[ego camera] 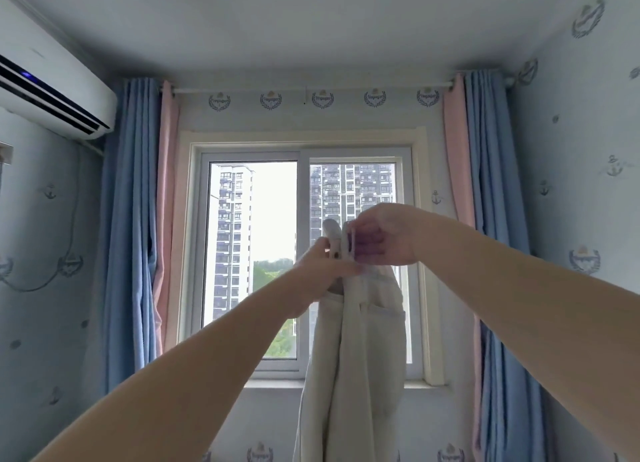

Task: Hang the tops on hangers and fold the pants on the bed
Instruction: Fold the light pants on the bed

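pants (353,357): cream, held up in mid-air before the window (254,253), pocket side towards the camera, legs hanging down.
right hand (381,236): fingers curled, pinching the pants' top edge.
left hand (320,267): clenched on the top edge just beside it, thumb against a white clip-like piece (333,234).
surroundings: blue-and-pink curtains (138,219) either side; air conditioner (52,87) upper left.

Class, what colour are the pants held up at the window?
The pants are cream white, seen best in the head view.
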Demonstrator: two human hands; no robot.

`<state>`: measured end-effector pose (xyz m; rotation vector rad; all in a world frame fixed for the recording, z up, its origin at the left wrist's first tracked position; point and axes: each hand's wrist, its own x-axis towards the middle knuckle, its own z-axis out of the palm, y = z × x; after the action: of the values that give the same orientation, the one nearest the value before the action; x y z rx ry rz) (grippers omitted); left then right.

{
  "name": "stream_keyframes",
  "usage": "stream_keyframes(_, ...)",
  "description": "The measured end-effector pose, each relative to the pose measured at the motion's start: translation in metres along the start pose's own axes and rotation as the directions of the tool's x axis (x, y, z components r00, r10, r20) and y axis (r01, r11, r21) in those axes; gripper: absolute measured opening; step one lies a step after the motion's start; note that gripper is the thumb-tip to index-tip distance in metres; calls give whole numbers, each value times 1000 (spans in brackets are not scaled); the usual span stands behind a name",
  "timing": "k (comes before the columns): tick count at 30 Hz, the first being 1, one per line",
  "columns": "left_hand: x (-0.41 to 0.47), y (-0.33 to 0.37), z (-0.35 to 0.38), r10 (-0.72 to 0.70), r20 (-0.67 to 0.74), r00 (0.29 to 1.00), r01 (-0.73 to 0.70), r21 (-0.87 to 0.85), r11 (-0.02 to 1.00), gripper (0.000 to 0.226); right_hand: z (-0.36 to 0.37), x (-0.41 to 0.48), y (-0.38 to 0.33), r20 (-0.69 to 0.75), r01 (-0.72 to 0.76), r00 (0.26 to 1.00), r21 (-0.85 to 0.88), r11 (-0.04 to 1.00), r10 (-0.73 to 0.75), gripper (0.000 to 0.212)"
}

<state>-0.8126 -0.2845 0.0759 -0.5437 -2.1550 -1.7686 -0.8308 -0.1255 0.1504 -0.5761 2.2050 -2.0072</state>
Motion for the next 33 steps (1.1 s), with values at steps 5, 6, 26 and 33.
stream_keyframes(5, 4, -16, 23, 82, -292, 953, -69, 53, 996, 30, 1, -8, 5, 36, 1, 999, -69, 998, 1, 23)
stream_keyframes(6, 5, -18, 23, 66, -305, 950, -56, 41, 998, 28, -2, -8, 9, 1, 56, 998, -119, 991, -57, 16)
stream_keyframes(26, -57, 21, -111, -11, -131, 991, -31, -310, 950, 33, 26, -25, 98, 275, -44, 961, 94, 995, 17, 59)
stream_keyframes(33, -129, 46, -191, 2, -241, 971, -22, -79, 997, 23, 117, -73, 48, -196, 236, 958, 114, 965, -211, 31)
